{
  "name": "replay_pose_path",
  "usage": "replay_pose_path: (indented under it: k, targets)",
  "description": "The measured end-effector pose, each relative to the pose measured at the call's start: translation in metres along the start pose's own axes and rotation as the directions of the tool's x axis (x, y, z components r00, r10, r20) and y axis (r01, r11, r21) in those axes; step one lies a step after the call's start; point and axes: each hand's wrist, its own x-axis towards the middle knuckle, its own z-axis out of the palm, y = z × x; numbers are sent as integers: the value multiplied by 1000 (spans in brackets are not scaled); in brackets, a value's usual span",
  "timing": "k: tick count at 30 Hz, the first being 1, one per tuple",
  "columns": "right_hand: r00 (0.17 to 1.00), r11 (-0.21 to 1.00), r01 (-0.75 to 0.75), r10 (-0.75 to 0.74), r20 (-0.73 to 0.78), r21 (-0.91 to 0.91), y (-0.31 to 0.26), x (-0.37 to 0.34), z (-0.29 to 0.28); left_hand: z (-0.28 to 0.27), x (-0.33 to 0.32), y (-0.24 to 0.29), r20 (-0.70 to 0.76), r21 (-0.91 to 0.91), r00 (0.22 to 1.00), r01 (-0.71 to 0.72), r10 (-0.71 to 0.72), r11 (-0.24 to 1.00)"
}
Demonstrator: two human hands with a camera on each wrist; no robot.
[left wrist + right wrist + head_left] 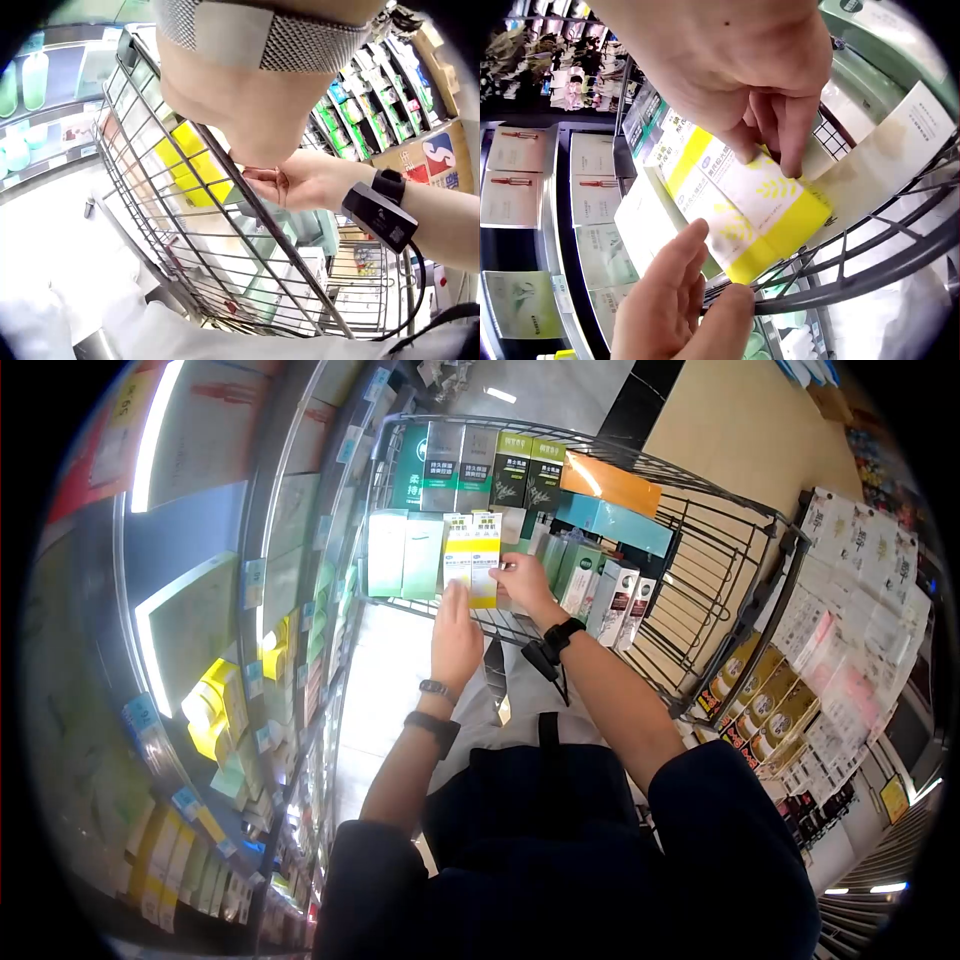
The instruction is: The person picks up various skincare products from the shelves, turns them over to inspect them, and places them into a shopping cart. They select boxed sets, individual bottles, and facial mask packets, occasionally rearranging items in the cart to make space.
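Note:
Two white-and-yellow boxes (pixel 472 546) stand side by side at the near left side of a wire shopping cart (pixel 690 480). My right hand (pixel 527 584) pinches the right-hand box at its edge, thumb and fingers bent against it in the right wrist view. My left hand (pixel 457 640) is at the lower front of the boxes, fingers extended. Seen from the right wrist, the left fingers (pixel 676 262) lie beside the left box with the thumb spread apart. Pale green boxes (pixel 405 555) stand just left of the pair.
Dark and green boxes (pixel 475 465) line the cart's far side, beside an orange box (pixel 612 482) and a blue box (pixel 615 523). Slim cartons (pixel 600 595) stand to the right. Lit store shelves (pixel 250 590) run along the left; a stocked display (pixel 850 610) is at right.

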Motion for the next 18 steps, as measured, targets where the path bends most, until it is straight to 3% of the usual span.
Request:
replay_pose_path:
  k: [1, 3, 5, 6, 12, 13, 14, 16, 18]
  targets:
    - [997, 997, 60, -61, -37, -41, 23, 14, 1, -1, 2, -3, 64, 64, 998, -23, 18, 998]
    - [990, 989, 120, -126, -69, -80, 13, 5, 3, -2, 6, 3, 64, 118, 997, -45, 38, 992]
    - [999, 971, 27, -19, -35, 238, 9, -7, -1, -3, 9, 3, 92, 169, 994, -78, 63, 983]
    - [999, 971, 31, -24, -34, 239, 7, -9, 0, -4, 10, 2, 88, 171, 994, -80, 65, 982]
    - [992, 999, 50, -50, -117, -6, 16, -6, 2, -23, 0, -6, 111, 170, 991, -91, 73, 981]
    - [986, 990, 131, -135, -101, -49, 45, 14, 0, -37, -7, -5, 68, 174, 990, -133, 123, 976]
    - [982, 987, 152, -156, -102, -48, 37, 8, -3, -50, -13, -6, 53, 182, 990, -142, 134, 973]
    - [1000, 1000, -16, 16, -11, -1, 15, -18, -7, -78, -27, -11, 55, 121, 988, -150, 144, 981]
    - [999, 998, -30, 29, -21, -63, 6, -30, -12, -109, -46, -16, -9, 90, 983, -180, 181, 980]
